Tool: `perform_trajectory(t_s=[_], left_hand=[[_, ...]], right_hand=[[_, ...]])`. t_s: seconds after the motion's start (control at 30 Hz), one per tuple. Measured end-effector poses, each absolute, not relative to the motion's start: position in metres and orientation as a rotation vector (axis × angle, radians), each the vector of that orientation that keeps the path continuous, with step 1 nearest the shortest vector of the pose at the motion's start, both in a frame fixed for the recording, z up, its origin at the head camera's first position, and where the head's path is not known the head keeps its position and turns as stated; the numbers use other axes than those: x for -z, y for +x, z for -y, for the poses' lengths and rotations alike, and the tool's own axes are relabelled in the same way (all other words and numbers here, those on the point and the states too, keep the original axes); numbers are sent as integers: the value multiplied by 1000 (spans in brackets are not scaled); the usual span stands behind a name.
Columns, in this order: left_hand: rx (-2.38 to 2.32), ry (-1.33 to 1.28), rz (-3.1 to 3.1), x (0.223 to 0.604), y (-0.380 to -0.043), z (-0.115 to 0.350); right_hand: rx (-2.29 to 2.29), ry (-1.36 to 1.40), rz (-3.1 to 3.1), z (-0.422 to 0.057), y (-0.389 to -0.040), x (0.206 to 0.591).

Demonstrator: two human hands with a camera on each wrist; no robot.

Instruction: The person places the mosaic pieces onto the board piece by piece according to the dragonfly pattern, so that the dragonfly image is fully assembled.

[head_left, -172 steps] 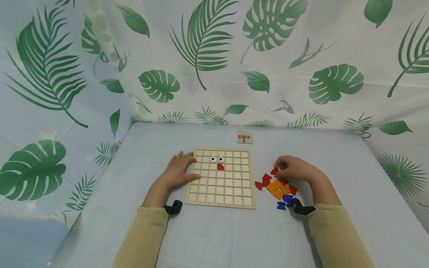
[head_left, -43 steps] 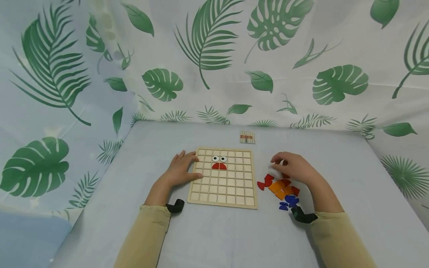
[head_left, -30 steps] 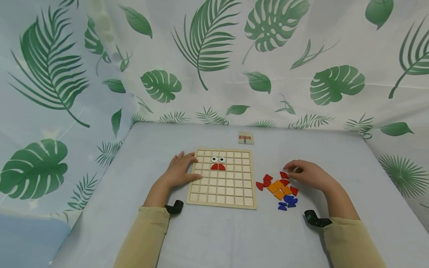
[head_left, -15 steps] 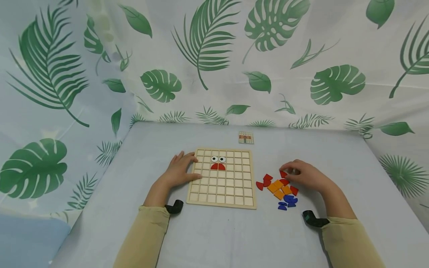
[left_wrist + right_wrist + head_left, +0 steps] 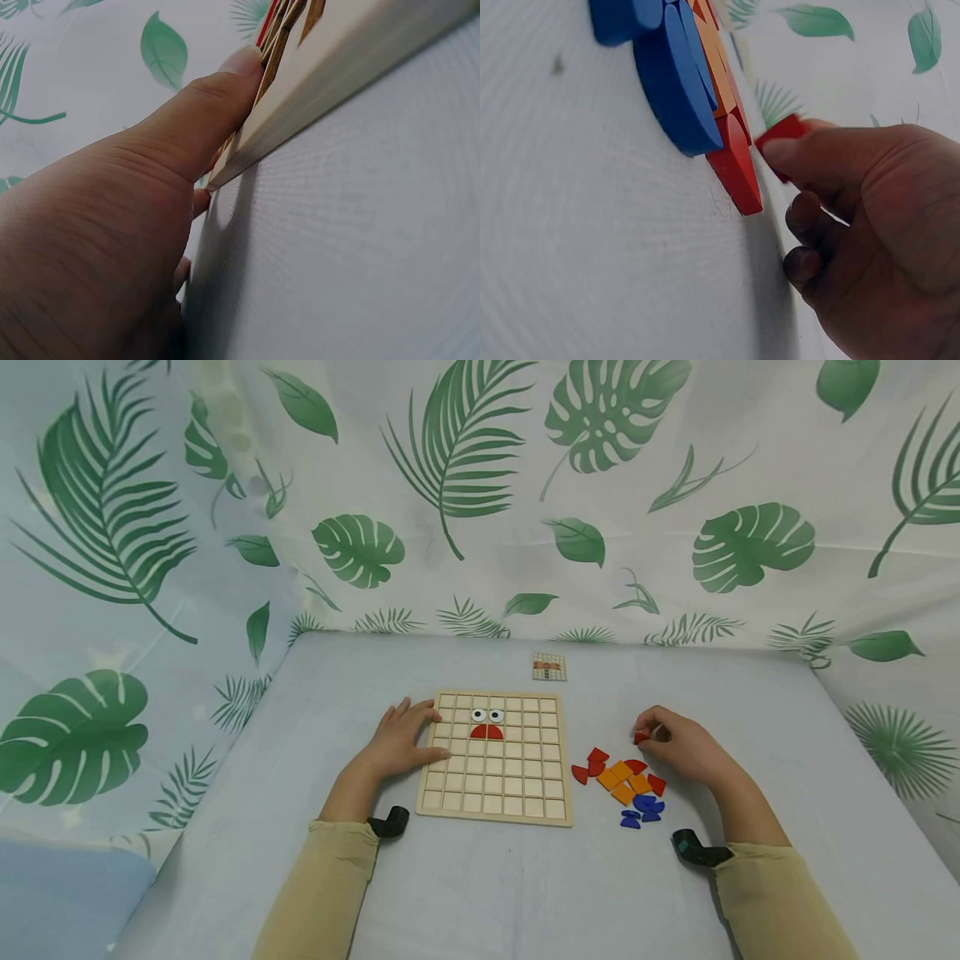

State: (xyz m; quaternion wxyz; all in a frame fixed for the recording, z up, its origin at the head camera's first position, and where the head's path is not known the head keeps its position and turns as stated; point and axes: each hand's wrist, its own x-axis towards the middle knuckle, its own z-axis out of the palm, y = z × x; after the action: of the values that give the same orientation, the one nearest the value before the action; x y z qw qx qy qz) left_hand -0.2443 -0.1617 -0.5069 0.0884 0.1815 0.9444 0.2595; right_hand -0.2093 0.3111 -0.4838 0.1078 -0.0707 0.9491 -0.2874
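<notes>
My left hand (image 5: pixel 401 739) rests at the left edge of a wooden grid board (image 5: pixel 495 817), the thumb lying over its rim and the other fingers spread along the side. In the left wrist view the thumb (image 5: pixel 217 97) is stretched on the board's edge. Two round eye pieces (image 5: pixel 487 716) sit in the board's cells, with two red quarter-circle pieces (image 5: pixel 487 732) side by side beneath them. My right hand (image 5: pixel 678 745) pinches a small red piece (image 5: pixel 786 135) between thumb and fingers, just above the loose pile. The far part of that piece is hidden by the fingers.
Right of the board lie loose pieces: several red ones (image 5: pixel 581 774), orange squares (image 5: pixel 622 793) and blue ones (image 5: pixel 631 823). A small patterned card (image 5: pixel 549 667) lies behind the board. A leaf-printed curtain (image 5: pixel 480 577) rises behind the table and at the sides.
A second red quarter-circle has come onto the board beside the first. The right hand returned to the pile, took hold of another red piece and lifted it slightly. The left hand stayed put.
</notes>
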Motion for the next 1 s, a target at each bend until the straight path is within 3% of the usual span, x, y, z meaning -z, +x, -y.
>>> perform_trajectory(t_s=[1.0], left_hand=[[-788, 548, -2803, 507, -244, 163]], right_hand=[[730, -367, -2800, -322, -211, 487]])
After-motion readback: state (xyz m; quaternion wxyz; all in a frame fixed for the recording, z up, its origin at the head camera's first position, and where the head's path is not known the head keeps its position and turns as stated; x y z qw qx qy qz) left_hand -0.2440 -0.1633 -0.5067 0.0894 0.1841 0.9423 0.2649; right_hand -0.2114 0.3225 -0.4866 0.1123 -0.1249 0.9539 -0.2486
